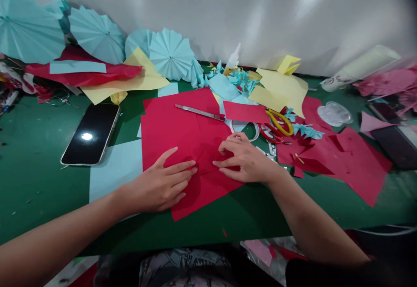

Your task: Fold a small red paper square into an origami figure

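Red paper (169,137) lies on the green table in front of me, with a crease across its lower part. My left hand (167,183) rests on its lower left, fingers stretched out and apart. From the right, my right hand (246,159) touches the same paper with bent, separated fingers, and nothing shows in its grip. A slim utility knife (200,112) lies across the paper's upper part. Just beyond my right hand are a white tape roll (256,134) and scissors (279,122) with yellow and red handles.
A black-screened phone (92,135) lies left of light blue paper (115,165). Folded blue paper fans (171,54) line the wall, near a white glue bottle (233,57). Yellow sheets (282,89) and red scraps (355,161) cover the right side. The table's front edge runs below my hands.
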{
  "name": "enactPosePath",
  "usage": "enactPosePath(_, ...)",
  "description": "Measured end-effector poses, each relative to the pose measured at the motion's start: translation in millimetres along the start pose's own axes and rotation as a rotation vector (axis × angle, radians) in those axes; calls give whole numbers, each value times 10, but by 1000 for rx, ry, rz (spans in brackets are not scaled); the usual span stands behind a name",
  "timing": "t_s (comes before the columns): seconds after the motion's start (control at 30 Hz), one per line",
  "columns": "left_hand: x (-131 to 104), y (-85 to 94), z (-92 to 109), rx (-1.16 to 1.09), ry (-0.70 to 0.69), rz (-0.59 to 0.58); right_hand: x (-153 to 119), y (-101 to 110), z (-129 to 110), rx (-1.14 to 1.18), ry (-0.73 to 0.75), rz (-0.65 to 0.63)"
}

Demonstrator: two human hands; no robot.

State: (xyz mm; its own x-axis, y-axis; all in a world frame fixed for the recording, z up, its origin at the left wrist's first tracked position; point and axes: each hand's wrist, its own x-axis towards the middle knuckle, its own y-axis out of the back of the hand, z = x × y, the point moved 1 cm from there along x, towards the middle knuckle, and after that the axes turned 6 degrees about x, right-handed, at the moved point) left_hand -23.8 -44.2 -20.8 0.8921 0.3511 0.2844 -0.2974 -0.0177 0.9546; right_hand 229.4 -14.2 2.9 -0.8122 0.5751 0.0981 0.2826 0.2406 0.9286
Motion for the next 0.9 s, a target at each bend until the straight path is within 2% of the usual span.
enactPosePath(0.13,1,-22,-6,-43,30,23,19,-83,-10,28,-18,91)
enactPosePath(0.23,16,-47,1,-7,56,-32,67,-166,-69,32,-41,213)
enactPosePath(0.4,60,-85,60,104,76,-32,154,-295,-220,11,-256,304)
enactPosePath(0.6,84,-81,117,178,101,-11,170,-368,-289,6,-429,251)
enactPosePath(0.9,74,-83,116,204,135,31,135,-289,-220,-64,-467,160)
